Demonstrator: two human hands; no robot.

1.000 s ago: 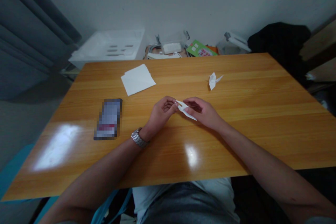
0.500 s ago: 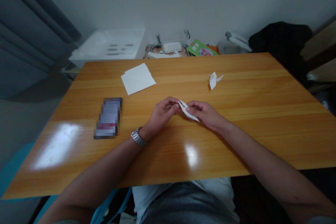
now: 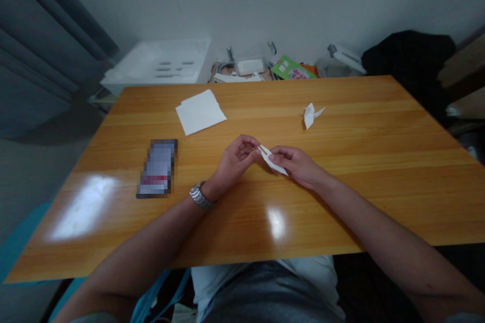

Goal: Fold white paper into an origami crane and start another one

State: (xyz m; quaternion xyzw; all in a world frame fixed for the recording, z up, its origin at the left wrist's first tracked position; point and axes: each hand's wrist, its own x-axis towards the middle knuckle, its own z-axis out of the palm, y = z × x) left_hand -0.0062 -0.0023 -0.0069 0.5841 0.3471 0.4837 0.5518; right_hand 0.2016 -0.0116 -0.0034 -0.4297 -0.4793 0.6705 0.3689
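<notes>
Between my hands, above the tabletop, is a small piece of folded white paper (image 3: 276, 163), long and pointed with a slit at its far end. My right hand (image 3: 297, 163) grips its right side, thumb on top and fingers underneath. My left hand (image 3: 239, 155), a metal watch on its wrist, pinches the far left tip between thumb and fingertips. A folded paper crane (image 3: 309, 116) stands farther back on the right. Behind my left hand lie white paper sheets (image 3: 200, 112), stacked slightly askew.
A phone (image 3: 157, 168) with a blurred screen lies left of my left arm on the wooden table (image 3: 371, 161). Past the far edge are a white foam tray (image 3: 151, 63), a green booklet (image 3: 291, 68), a plastic box (image 3: 341, 63) and a dark cloth heap (image 3: 409, 60).
My left fingers have shifted slightly up and opened a little around the paper's tip, whose slit shows more clearly. The right hand keeps its hold. The view has moved very slightly.
</notes>
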